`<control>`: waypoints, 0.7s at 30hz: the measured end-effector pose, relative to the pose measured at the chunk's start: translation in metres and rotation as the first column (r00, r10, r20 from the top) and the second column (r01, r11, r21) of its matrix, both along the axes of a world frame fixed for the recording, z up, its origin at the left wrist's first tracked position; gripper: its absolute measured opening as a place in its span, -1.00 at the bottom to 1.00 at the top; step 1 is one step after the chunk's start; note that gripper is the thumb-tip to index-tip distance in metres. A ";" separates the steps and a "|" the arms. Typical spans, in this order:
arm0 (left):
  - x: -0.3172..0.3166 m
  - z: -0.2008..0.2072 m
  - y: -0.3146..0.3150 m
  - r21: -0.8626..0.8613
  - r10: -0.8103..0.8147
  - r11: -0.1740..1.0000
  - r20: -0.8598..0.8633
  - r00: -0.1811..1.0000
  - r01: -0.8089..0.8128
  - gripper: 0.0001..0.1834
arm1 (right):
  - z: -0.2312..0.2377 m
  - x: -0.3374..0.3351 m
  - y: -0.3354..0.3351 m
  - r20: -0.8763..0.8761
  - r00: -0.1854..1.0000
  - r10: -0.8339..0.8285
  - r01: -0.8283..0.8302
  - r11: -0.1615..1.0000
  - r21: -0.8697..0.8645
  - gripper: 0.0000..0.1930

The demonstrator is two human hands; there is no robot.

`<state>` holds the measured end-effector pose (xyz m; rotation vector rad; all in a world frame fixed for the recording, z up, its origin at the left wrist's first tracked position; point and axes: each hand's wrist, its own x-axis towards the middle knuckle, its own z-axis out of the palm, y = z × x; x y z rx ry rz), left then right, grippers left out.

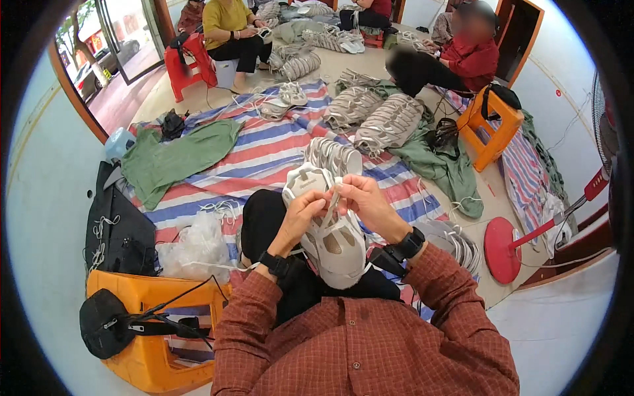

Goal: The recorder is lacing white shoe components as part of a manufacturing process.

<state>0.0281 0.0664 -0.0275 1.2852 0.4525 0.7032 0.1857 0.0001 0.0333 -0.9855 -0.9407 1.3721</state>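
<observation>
A pale beige shoe upper (338,263) with cut-out sides rests on my lap, toe end toward me. Over it, both hands pinch a flat whitish shoelace (332,210). My left hand (306,212) is closed on the lace, its fingertips close to those of the other hand. The fingers of my right hand (368,203) are closed on the lace slightly higher up. Just beyond my hands lies a second pale upper (308,179), partly covered by my left fingers. A row of nested uppers (335,155) stands behind it.
Striped sheeting (271,148) covers the floor, with bundled uppers (389,122) and green cloth (181,155) on it. An orange stool (132,366) is at left, a clear plastic bag (198,247) beside it. A red fan base (500,251) stands right. Other people sit farther back.
</observation>
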 end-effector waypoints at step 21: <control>-0.012 0.017 -0.015 0.135 0.223 0.966 -0.009 0.975 -0.220 -0.77 | 0.001 -0.009 0.001 0.240 0.966 -0.094 0.077 0.994 0.079 -0.85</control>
